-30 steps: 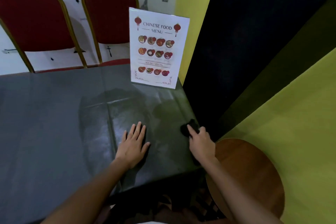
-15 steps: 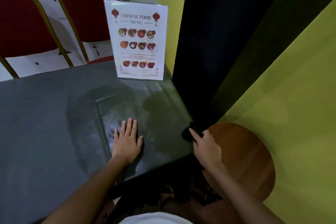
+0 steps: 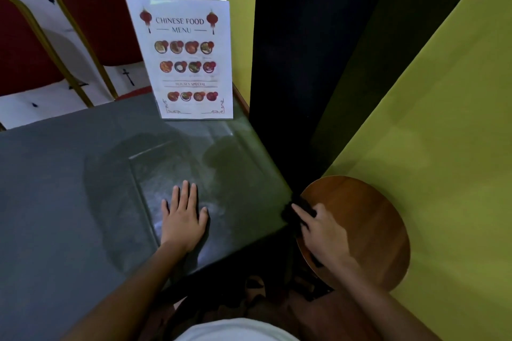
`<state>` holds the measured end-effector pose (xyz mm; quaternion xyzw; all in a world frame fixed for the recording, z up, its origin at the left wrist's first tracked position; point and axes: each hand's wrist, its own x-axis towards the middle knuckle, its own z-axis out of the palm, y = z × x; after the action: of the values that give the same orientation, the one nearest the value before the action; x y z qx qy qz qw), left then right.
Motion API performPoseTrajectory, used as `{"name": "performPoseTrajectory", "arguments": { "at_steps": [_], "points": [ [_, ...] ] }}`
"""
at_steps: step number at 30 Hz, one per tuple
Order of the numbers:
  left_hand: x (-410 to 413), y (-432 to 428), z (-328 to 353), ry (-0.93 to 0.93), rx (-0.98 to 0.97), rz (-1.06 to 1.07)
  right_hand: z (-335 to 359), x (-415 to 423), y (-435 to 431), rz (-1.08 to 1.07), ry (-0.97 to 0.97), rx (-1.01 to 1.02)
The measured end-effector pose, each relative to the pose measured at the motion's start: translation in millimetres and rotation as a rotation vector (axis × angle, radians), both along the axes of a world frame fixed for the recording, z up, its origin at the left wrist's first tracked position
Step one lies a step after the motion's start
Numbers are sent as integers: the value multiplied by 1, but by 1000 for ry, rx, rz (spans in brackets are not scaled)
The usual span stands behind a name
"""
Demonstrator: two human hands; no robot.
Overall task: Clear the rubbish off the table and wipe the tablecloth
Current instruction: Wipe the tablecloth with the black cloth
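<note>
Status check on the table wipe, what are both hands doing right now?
Left hand flat on tablecloth. Right hand gripping dark cloth at table's right edge. Menu stand upright at far corner; no rubbish visible.

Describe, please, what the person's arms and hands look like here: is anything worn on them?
Both forearms are bare up to the frame's lower edge, with no sleeves in view. The left hand and the right hand wear no gloves, and no rings, watch or bracelets are visible on the hands or wrists. The right hand is slightly blurred, so fine detail there is uncertain.

Red chairs (image 3: 94, 19), round wooden stool (image 3: 368, 230), yellow-green wall (image 3: 443, 133).
</note>
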<state>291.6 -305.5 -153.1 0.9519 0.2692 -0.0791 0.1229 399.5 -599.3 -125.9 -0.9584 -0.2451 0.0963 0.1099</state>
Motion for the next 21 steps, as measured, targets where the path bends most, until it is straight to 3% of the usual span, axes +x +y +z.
{"name": "performPoseTrajectory", "arguments": {
  "at_steps": [2,6,8,15,18,21],
  "points": [
    [0,-2,1,-5,11,3,1,-16,19,81,64,-17],
    [-2,2,8,-25,28,-14,-2,-41,59,604,73,-66],
    [-2,10,12,-35,44,-30,1,-24,76,742,89,-112],
    [-8,24,11,-20,19,46,9,38,165,566,-19,-61],
    [-11,26,11,14,7,88,6,55,204,378,29,-11],
    [-7,38,17,-46,26,96,2,54,216,372,61,20]
  ]
}}
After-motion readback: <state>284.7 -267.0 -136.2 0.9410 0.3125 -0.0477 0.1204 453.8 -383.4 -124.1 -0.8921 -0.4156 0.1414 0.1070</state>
